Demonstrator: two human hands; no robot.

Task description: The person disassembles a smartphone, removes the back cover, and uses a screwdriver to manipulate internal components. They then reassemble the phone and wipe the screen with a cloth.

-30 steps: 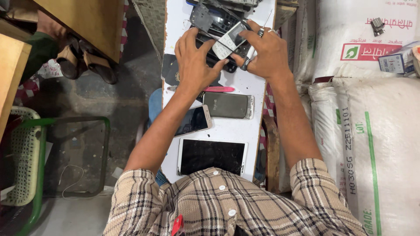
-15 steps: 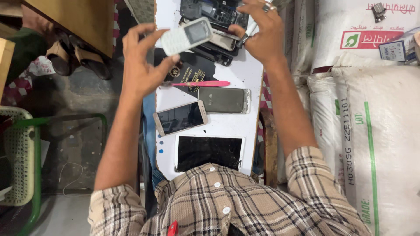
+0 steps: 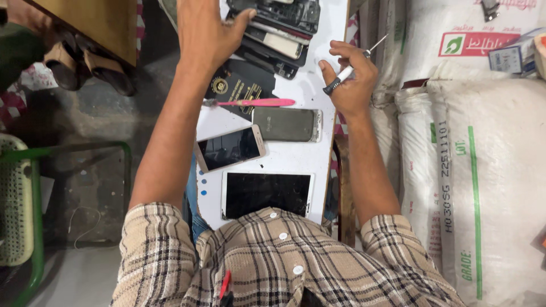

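Note:
My left hand [image 3: 206, 34] reaches to the far end of the narrow white table [image 3: 296, 156], palm down, thumb spread against a pile of dark and white phones [image 3: 278, 28]; its fingertips are cut off by the frame's top edge. Over the table's right edge, my right hand [image 3: 351, 84] grips a small screwdriver [image 3: 346, 75] with a white and black handle, its thin shaft pointing up and to the right. Between the hands lie a dark booklet with a gold emblem [image 3: 239, 85] and a pink toothbrush [image 3: 253, 103]. Nearer me are a grey phone [image 3: 284, 125], a gold-edged phone [image 3: 230, 149] and a white tablet [image 3: 267, 193].
Big white woven sacks [image 3: 472, 170] are stacked close on the right, with small boxes [image 3: 512, 57] on top. A green-framed stool [image 3: 23, 199] stands on the left. A wooden board [image 3: 96, 23] and a pair of sandals [image 3: 85, 62] lie at the upper left.
My left hand lifted a white phone away from the pile, then went back to it and now holds nothing. My right hand drew back toward me with the screwdriver.

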